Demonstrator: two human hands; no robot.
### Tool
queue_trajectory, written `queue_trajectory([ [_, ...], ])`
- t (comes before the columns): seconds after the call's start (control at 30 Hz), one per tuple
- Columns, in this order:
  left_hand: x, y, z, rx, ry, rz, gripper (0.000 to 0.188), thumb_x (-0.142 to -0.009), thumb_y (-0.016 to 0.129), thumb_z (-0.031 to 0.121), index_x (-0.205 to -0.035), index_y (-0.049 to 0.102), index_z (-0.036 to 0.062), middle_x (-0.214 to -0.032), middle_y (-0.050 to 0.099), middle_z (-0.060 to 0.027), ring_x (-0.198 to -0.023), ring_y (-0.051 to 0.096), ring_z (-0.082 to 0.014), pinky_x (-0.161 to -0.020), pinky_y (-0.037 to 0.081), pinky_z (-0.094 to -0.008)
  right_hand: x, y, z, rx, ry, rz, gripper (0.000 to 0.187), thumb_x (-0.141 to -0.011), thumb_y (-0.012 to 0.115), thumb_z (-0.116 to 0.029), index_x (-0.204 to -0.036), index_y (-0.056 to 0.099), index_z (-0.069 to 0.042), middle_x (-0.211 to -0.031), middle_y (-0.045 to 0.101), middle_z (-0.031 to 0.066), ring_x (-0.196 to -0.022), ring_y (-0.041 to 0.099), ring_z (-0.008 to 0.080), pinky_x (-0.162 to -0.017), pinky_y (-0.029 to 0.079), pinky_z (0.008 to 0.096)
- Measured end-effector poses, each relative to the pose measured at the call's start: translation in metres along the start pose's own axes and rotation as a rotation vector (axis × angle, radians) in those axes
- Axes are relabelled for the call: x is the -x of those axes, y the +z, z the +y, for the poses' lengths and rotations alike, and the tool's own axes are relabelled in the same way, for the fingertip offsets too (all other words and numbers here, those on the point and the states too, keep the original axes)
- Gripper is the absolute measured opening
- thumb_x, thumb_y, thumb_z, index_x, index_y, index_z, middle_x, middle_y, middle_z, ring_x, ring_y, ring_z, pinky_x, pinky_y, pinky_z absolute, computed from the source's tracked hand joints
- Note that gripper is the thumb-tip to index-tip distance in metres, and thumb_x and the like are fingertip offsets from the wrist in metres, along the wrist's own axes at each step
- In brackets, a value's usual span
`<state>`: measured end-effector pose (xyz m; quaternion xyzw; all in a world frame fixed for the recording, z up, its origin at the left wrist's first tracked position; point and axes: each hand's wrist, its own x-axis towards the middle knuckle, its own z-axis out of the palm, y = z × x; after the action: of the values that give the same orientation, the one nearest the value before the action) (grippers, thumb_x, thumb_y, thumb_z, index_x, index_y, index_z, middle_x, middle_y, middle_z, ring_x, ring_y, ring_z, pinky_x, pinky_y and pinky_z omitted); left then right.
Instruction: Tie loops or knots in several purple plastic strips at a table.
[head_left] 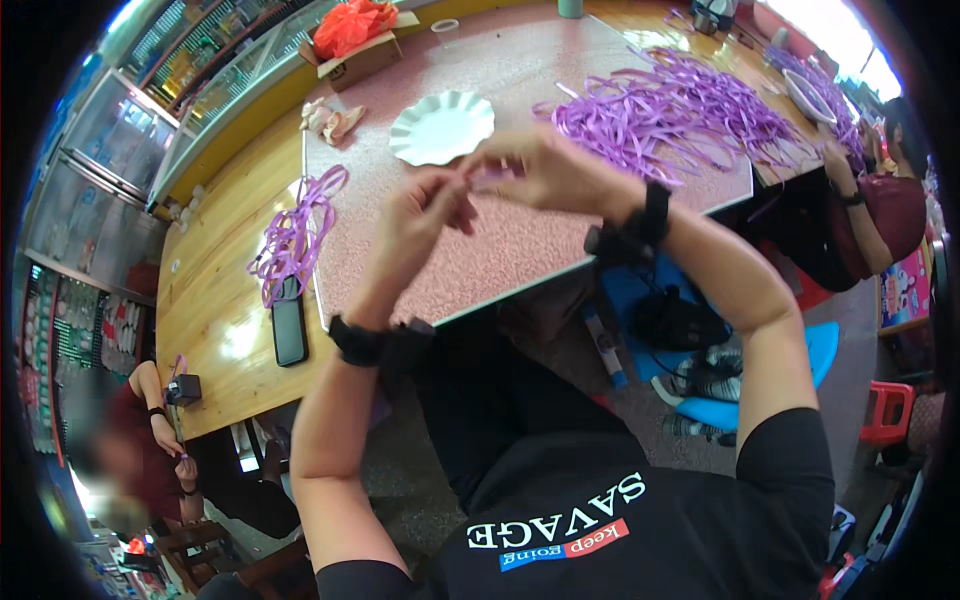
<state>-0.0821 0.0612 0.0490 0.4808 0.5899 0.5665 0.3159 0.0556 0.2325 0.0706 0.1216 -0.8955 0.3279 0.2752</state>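
Note:
My left hand [425,208] and my right hand [545,175] meet over the pink speckled tabletop [500,245], fingertips pinched together. A short bit of purple ribbon [497,174] shows between them; the fingers hide most of it, and they are slightly blurred. Just beyond my hands lies a white dish with a scalloped rim [442,127]. A large tangled heap of purple ribbons [650,115] spreads over the table to the right. On the left edge sits a smaller loose bunch of purple ribbons [298,235].
A black phone [290,332] lies on the wooden table [215,300], below the small bunch. At the back are a cardboard box [365,62] with a red plastic bag [352,25] and a crumpled beige piece [332,122]. People handle things at left and right. A blue stool [815,365] stands below.

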Motion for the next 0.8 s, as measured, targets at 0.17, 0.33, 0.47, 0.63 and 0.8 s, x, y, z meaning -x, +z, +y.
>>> queue_trajectory([
  [0.17,-0.021,-0.011,0.045,-0.039,0.283,-0.046,0.029,-0.102,0.055,0.025,-0.105,0.066,-0.0017,-0.079,0.068,-0.0069,-0.069,0.065,-0.0127,-0.065,0.055,-0.0269,-0.037,-0.043,-0.016,0.229,-0.095,-0.039,0.020,-0.091,0.071,-0.016,-0.101,0.069,0.001,-0.087,0.069,0.0074,-0.079,0.066,0.0132,-0.073,0.053,0.0268],
  [0.33,-0.013,0.003,0.056,-0.155,0.299,0.010,0.033,-0.103,0.053,0.028,-0.097,0.068,-0.0006,-0.076,0.066,-0.0045,-0.068,0.064,-0.0109,-0.066,0.054,-0.0253,-0.023,-0.061,-0.044,0.057,-0.098,0.029,0.019,-0.084,0.072,-0.016,-0.084,0.071,0.003,-0.076,0.071,0.0145,-0.069,0.068,0.0189,-0.063,0.052,0.0330],
  [0.47,0.005,0.017,0.043,-0.129,0.209,-0.019,0.036,-0.105,0.050,0.033,-0.094,0.064,0.0014,-0.075,0.062,-0.0032,-0.068,0.063,-0.0111,-0.068,0.054,-0.0259,-0.001,-0.044,-0.048,-0.046,-0.004,0.005,0.019,-0.085,0.069,-0.016,-0.083,0.071,0.003,-0.069,0.068,0.0128,-0.063,0.063,0.0152,-0.060,0.049,0.0315],
  [0.63,0.019,0.016,0.035,-0.118,0.097,-0.075,0.038,-0.105,0.048,0.036,-0.094,0.062,0.0029,-0.076,0.060,-0.0028,-0.069,0.063,-0.0113,-0.069,0.053,-0.0255,0.010,-0.026,-0.045,-0.036,-0.010,-0.020,0.019,-0.087,0.066,-0.015,-0.081,0.069,0.002,-0.066,0.066,0.0121,-0.061,0.061,0.0153,-0.059,0.048,0.0328],
  [0.8,0.019,0.014,0.047,-0.198,0.109,-0.073,0.038,-0.104,0.050,0.037,-0.096,0.064,0.0024,-0.076,0.060,-0.0022,-0.069,0.063,-0.0103,-0.069,0.053,-0.0252,0.016,-0.024,-0.049,-0.014,0.004,0.019,0.019,-0.088,0.064,-0.015,-0.083,0.069,0.003,-0.066,0.065,0.0117,-0.061,0.060,0.0150,-0.059,0.047,0.0327],
])
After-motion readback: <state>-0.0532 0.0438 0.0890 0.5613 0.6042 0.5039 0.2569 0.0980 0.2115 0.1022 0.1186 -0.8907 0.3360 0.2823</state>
